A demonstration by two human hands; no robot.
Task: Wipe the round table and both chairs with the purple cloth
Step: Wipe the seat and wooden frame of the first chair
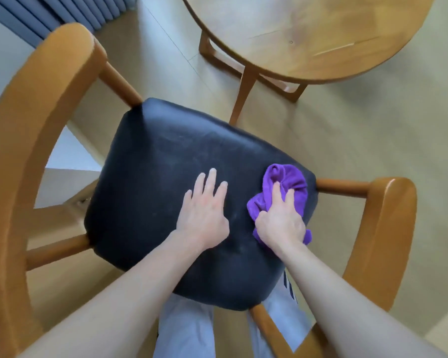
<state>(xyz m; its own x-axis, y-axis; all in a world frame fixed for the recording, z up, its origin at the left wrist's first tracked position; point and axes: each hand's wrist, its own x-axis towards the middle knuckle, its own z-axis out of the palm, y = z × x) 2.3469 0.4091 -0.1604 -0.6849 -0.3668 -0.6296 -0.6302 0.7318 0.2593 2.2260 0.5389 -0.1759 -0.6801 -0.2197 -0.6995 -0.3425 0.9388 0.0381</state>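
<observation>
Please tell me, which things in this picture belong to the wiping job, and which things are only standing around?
Belong to the job:
purple cloth, held by the right hand
chair with black seat; the left hand rests flat on it
round table

Only around:
grey curtain
floor

We record a home dining corner: round wooden bench [308, 29], matching wooden armchair [36, 120] with black padded seat [171, 161], pale plank floor [373, 130], grey-blue pleated curtain [49, 14] hanging to the floor.
</observation>
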